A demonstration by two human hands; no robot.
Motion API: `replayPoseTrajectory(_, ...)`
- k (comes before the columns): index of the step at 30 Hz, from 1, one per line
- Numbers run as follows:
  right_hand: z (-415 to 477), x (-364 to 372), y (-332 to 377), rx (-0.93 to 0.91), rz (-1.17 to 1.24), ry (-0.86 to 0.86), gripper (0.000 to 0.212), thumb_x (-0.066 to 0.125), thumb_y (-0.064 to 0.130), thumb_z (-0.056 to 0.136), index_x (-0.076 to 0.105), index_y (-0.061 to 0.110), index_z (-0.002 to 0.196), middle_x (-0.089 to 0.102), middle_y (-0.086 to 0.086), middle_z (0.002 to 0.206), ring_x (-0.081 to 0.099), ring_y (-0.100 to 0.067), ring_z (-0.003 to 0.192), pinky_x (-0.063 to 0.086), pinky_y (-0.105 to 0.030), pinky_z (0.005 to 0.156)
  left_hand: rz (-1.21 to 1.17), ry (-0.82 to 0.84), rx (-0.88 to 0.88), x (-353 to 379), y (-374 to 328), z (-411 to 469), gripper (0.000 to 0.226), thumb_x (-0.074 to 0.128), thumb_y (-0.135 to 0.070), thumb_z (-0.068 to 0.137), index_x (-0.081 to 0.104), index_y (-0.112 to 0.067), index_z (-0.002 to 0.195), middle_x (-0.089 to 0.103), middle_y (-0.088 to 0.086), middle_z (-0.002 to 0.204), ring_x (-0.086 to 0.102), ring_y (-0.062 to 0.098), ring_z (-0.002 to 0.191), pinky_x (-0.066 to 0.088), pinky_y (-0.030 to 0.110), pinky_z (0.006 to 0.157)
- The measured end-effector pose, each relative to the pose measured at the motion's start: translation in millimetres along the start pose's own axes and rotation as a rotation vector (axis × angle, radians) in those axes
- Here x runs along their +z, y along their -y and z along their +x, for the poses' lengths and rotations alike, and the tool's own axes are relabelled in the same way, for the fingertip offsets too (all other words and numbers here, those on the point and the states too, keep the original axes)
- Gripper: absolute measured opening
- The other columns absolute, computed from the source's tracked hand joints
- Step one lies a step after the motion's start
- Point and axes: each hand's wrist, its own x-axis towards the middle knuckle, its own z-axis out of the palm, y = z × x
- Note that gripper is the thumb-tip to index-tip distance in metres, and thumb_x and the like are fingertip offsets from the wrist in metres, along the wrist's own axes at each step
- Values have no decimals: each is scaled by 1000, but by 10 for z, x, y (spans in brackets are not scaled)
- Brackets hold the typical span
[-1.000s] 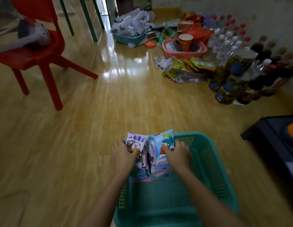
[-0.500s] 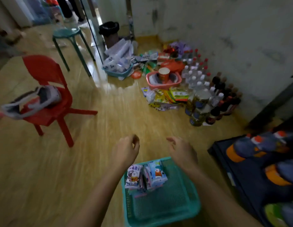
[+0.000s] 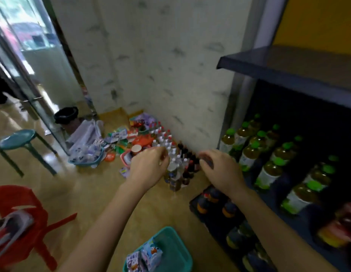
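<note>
Left hand (image 3: 149, 167) and right hand (image 3: 221, 169) are raised in the air, fingers loosely curled, holding nothing. Bare floor (image 3: 92, 193) lies below, bounded by the shelf (image 3: 288, 73) on the right and the red chair (image 3: 19, 195) on the left. Colourful printed packets (image 3: 145, 256) stand bunched at the left side of the teal basket (image 3: 170, 231), well below the hands.

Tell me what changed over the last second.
The left hand and right hand let go of the packets and rose away from the teal basket; both are now empty in the air. The packets stayed standing in the basket.
</note>
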Motion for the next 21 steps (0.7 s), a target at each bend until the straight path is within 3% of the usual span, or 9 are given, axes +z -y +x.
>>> replayPoseTrajectory(9, -1366, -1900, -425, 312, -207, -274, 27, 50, 34, 92, 59, 29, 118, 60, 8, 115, 57, -17, 107, 45, -30, 76, -234, 22, 486, -545, -2092, 142, 20, 50, -32, 91, 62, -19, 100, 66, 3, 101, 61, 27, 96, 44, 33, 72)
replayPoseTrajectory(16, -3174, -3253, -977, 677, -402, -511, 30, 52, 31, 90, 59, 27, 120, 60, 7, 123, 54, -19, 116, 46, -33, 88, -352, 90, 878, -639, -4138, -540, 22, 52, -37, 90, 61, -22, 103, 67, -6, 102, 60, 23, 101, 45, 33, 77)
replayPoseTrajectory(21, -4468, -4032, -1407, 891, -496, -609, 30, 53, 32, 90, 60, 27, 118, 61, 4, 123, 55, -22, 116, 46, -34, 88, -418, 67, 1008, -703, -5443, -1127, 22, 53, -38, 89, 62, -21, 100, 68, -4, 100, 60, 26, 101, 44, 33, 76)
